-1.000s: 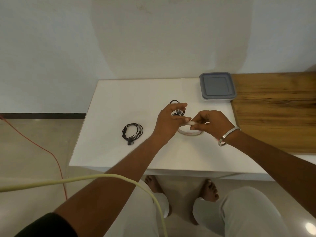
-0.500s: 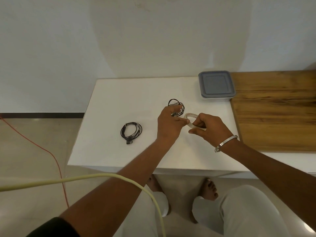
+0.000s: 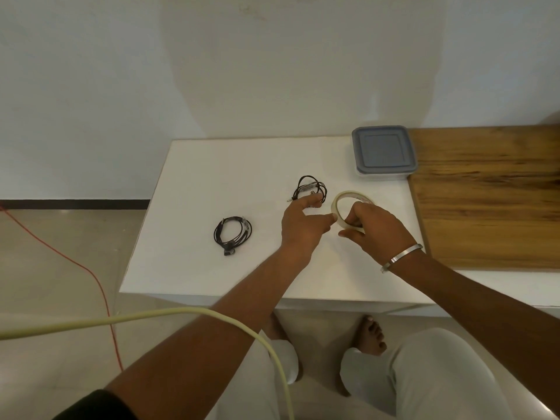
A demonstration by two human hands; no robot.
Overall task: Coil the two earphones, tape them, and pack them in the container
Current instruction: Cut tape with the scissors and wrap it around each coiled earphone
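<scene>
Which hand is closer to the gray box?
The right hand. It holds the tape roll just below the box, nearer the viewer. The left hand is further left, beside the coiled earphone.

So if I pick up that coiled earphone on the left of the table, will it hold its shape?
Probably mostly. The left coiled earphone looks thin and floppy, so loops may sag. An earbud end already hangs out below the coil and would likely dangle. It's probably very light.
</scene>
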